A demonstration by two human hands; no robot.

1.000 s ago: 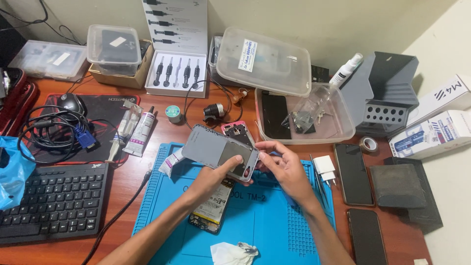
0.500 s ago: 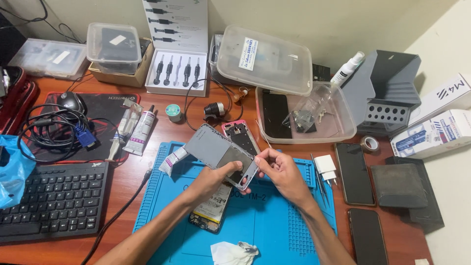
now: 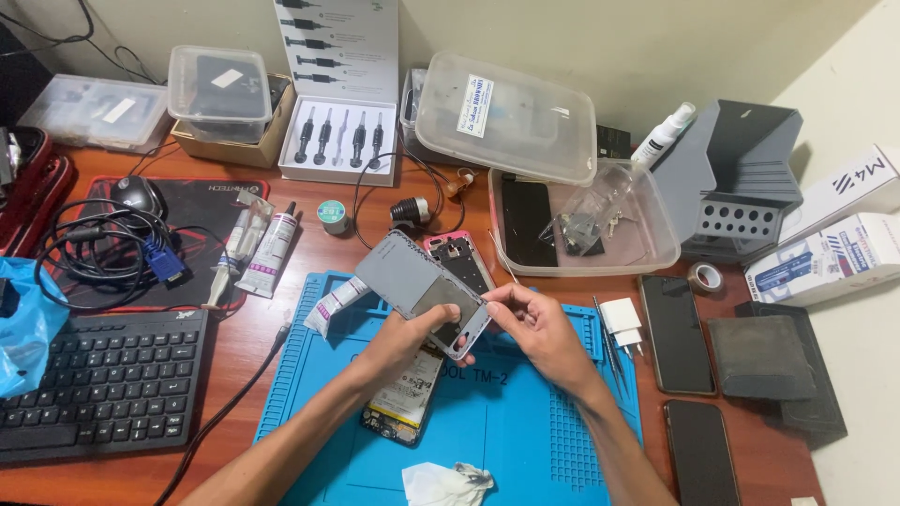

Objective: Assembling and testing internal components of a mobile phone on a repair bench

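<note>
Head view gives me everything here, so I take the blue mat point(image 3: 525, 440) as my landmark. Above its upper middle, lifted off it, I hold a grey phone back cover point(image 3: 419, 289), its long axis running slantwise from upper left, toward the screwdriver set point(image 3: 339, 141), down to lower right. My left hand point(image 3: 401, 339) sits under the cover's lower half, fingers curled around its underside and gripping it, so it is the nearer hand and carries the weight. My right hand point(image 3: 539, 330) comes in from the right side of the mat, fingers pinched narrow at the cover's lower right corner, by the camera opening; I cannot tell whether they grip a small part or only the edge. Just behind the cover, at the mat's top edge, lies a pink phone frame point(image 3: 459, 260), partly hidden by it. Below my left hand a bare phone body with battery point(image 3: 405, 398) lies on the mat, its top end covered by my wrist. A crumpled white wipe point(image 3: 445, 483) is cut off at the mat's bottom edge.
</note>
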